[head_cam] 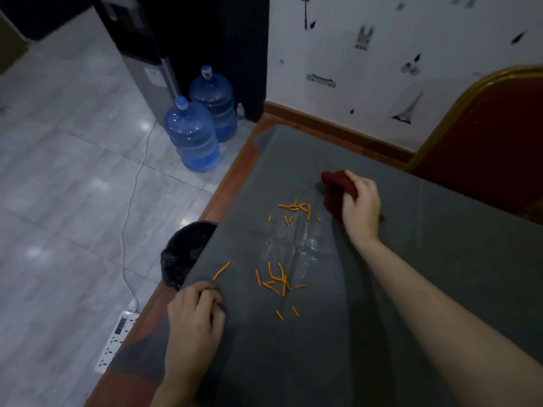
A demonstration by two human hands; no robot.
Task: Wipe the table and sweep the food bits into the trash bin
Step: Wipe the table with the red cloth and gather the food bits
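Scanning from the left: power strip (117, 339) and its white cord (129, 230) lie on the tiled floor, well clear of the work. The trash bin (183, 254), lined with a black bag, stands on the floor tight against the table's left edge, partly tucked under it; judged placement reason: bits pushed off that edge drop straight in. Two blue water jugs (202, 124) stand farther back by a dark cabinet. Left hand (195, 317) rests at the near-left edge of the table (229, 189), fingers curled down and pressing, perhaps pinching, the grey cloth cover (411, 259); likely pinning it flat so the wipe does not drag it. Cannot tell whether any fabric is truly gripped. Orange food bits (276, 280) lie in two loose clusters: one mid-table nearer the person, one farther out, plus a stray stick just beside the left hand. A wet sheen (293, 245) sits between the clusters. Right hand (360, 207) is clenched around a bunched dark red rag (335, 186), set down on the cover just right of the far cluster, i.e. on the side opposite the bin. Judgement: sweep not yet made; stroke should run leftward. Red chair (487, 142) stands at far right.
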